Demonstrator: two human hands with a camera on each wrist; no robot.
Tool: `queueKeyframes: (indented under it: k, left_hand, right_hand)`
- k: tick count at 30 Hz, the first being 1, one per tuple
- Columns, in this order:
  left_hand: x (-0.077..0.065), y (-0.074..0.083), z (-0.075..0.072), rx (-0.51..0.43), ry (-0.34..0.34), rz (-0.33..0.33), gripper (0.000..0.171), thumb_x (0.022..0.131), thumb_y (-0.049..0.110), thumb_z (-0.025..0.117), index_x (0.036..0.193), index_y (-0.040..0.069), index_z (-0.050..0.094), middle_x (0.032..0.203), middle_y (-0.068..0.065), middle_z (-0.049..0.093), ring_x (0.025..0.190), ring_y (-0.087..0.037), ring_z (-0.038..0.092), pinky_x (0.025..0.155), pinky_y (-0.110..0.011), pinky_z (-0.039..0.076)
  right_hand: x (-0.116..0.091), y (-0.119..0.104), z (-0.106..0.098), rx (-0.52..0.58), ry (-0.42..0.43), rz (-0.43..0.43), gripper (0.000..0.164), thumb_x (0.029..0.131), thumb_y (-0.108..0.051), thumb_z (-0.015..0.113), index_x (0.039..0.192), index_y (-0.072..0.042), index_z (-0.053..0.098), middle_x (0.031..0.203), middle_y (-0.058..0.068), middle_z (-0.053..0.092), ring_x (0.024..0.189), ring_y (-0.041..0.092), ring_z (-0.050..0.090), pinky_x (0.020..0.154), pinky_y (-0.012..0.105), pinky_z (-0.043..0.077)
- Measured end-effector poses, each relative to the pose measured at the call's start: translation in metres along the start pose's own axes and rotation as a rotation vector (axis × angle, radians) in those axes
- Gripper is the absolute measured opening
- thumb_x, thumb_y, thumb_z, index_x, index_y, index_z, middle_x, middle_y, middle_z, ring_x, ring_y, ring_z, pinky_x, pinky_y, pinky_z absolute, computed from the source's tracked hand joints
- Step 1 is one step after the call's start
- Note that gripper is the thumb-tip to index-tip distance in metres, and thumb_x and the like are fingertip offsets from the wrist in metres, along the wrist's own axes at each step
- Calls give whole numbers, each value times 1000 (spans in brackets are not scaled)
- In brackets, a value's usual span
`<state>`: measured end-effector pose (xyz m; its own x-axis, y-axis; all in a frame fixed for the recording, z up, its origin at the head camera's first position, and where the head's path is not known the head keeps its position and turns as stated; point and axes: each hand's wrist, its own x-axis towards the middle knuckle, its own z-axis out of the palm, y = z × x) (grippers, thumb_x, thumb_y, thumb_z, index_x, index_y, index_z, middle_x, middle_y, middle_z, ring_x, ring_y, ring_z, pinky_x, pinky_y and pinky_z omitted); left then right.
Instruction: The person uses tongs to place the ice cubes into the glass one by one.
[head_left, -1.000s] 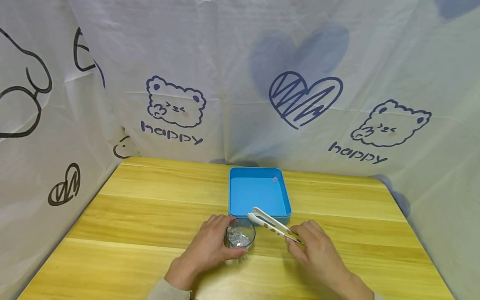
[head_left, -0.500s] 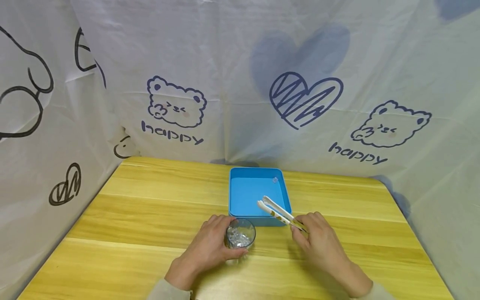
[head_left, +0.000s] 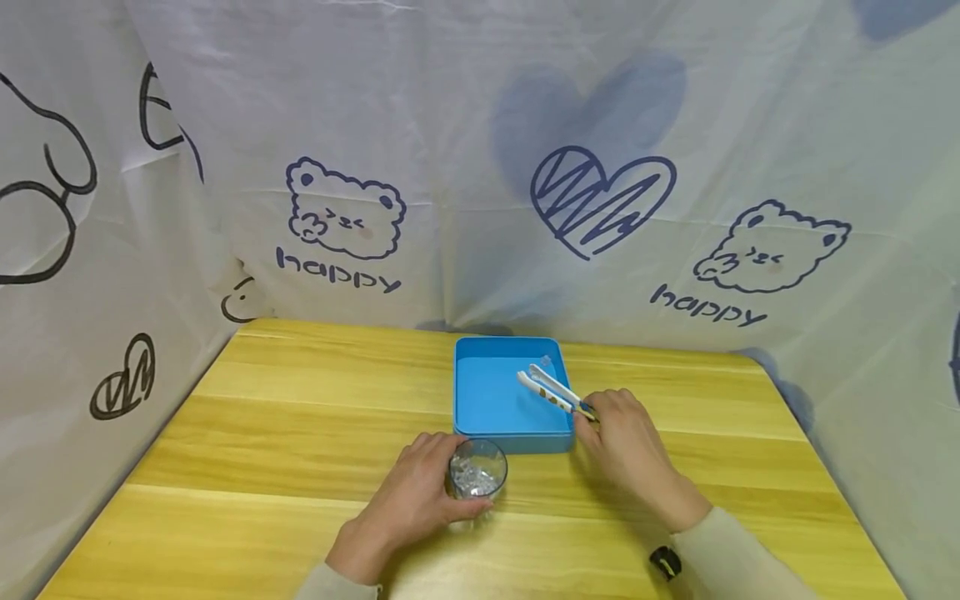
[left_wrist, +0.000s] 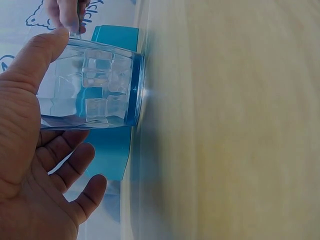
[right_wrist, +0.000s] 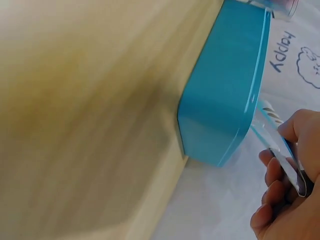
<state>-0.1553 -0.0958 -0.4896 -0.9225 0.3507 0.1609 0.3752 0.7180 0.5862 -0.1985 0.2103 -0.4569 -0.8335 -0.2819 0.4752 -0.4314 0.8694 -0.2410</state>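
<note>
My left hand (head_left: 412,496) grips a clear drinking glass (head_left: 491,457) from its left side, thumb in front. The glass stands upright on the table. Several clear cubes (left_wrist: 96,106) lie in its bottom in the left wrist view. My right hand (head_left: 630,437) holds white tongs (head_left: 553,402) with brown patches by their rear end. Their tips hang apart over the blue box (head_left: 480,400), just behind the glass. Whether a cube sits between the tips is too small to tell. One clear cube (head_left: 546,361) lies in the box's far right corner.
The wood-grain table (head_left: 300,417) spreads to both sides of the box. A white cloth (head_left: 465,167) with bear and heart drawings hangs behind the table. A dark round object (head_left: 665,563) shows by the right sleeve.
My right hand has carried the tongs forward from near the glass rim to over the inside of the box. My left hand and the glass have stayed in place.
</note>
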Motion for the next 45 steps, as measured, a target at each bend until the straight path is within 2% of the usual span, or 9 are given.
queueKeyframes:
  k: [6, 11, 17, 21, 27, 35, 41, 45]
  left_hand:
    - [-3, 0, 1, -3, -22, -11, 83, 75, 55, 91, 137, 9, 61, 124, -2, 68, 112, -18, 56, 105, -48, 49]
    - [-4, -1, 1, 9, -16, -8, 82, 75, 55, 91, 137, 9, 61, 123, -1, 68, 111, -18, 56, 104, -47, 50]
    - [-3, -1, 0, 10, -15, 0, 83, 75, 56, 91, 138, 9, 61, 124, -1, 67, 112, -17, 56, 105, -46, 50]
    - [-2, 0, 0, 6, -20, 3, 82, 76, 56, 90, 138, 10, 61, 124, 0, 67, 113, -17, 56, 106, -46, 49]
    - [-1, 0, -1, -5, -33, -7, 83, 77, 55, 90, 139, 10, 60, 126, -1, 66, 113, -16, 56, 102, -43, 54]
    - [0, -1, -1, -11, -27, -3, 84, 77, 55, 91, 140, 8, 60, 126, -2, 66, 114, -17, 57, 103, -44, 54]
    - [0, -3, 0, -10, -23, -1, 84, 77, 55, 90, 140, 8, 60, 126, -2, 66, 115, -18, 58, 104, -44, 54]
    - [0, -3, 0, -11, -23, -3, 85, 77, 55, 90, 140, 8, 60, 126, -2, 66, 115, -18, 58, 103, -44, 54]
  right_hand:
    - [22, 3, 6, -148, -37, 23, 19, 96, -17, 70, 88, 1, 67, 77, 10, 61, 71, 27, 49, 66, 38, 44]
    - [36, 2, 10, -295, -52, -6, 30, 96, -21, 71, 75, -4, 58, 68, 8, 53, 66, 28, 47, 60, 38, 42]
    - [46, -3, 14, -391, -73, -3, 33, 94, -18, 70, 69, -3, 56, 67, 10, 54, 67, 29, 49, 60, 40, 45]
    - [51, -8, 16, -432, -136, 30, 27, 95, -17, 68, 74, -1, 62, 73, 11, 59, 73, 31, 52, 65, 43, 48]
    - [58, -16, 21, -520, -227, 46, 26, 98, -22, 71, 91, 3, 70, 82, 13, 65, 79, 31, 53, 71, 44, 49]
    - [64, -27, 30, -571, -275, 75, 19, 102, -10, 61, 92, 4, 69, 79, 13, 61, 78, 29, 49, 72, 43, 46]
    - [67, -29, 31, -569, -297, 92, 22, 103, -12, 60, 92, 4, 69, 80, 13, 61, 78, 29, 49, 72, 42, 45]
    - [66, -28, 29, -535, -301, 96, 26, 102, -20, 65, 91, 3, 69, 80, 12, 61, 80, 29, 50, 73, 42, 46]
